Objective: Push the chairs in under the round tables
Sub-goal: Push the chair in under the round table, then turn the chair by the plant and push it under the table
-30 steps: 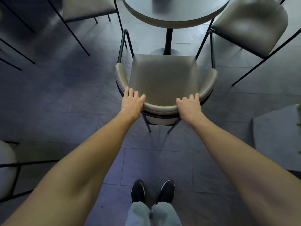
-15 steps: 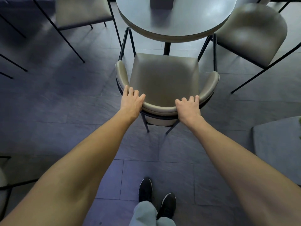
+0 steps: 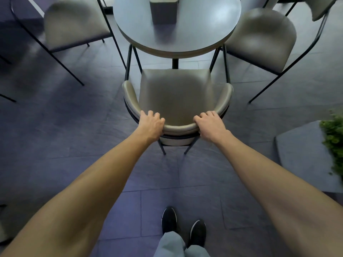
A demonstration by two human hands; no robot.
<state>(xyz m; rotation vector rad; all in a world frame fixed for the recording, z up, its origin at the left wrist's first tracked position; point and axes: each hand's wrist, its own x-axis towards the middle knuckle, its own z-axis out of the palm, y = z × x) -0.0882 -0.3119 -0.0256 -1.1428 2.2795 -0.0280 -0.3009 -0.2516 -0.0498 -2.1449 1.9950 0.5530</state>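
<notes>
A beige padded chair (image 3: 176, 93) with thin black legs stands in front of me, facing a round grey table (image 3: 200, 36). The front edge of its seat lies just short of the table's rim, and its front legs reach under the tabletop. My left hand (image 3: 151, 125) grips the left part of the curved backrest. My right hand (image 3: 210, 124) grips the right part of the same backrest. Both arms are stretched out forward.
A small grey box (image 3: 163, 9) stands on the table. Two more beige chairs, one (image 3: 74, 23) at the left and one (image 3: 259, 38) at the right, flank the table. A grey block (image 3: 300, 156) with a green plant (image 3: 334, 141) is at my right. My feet (image 3: 183, 225) are on the tiled floor.
The chair has slid forward toward the table, and I have stepped after it. The tabletop now shows fuller in view and the plant has come in at the right.
</notes>
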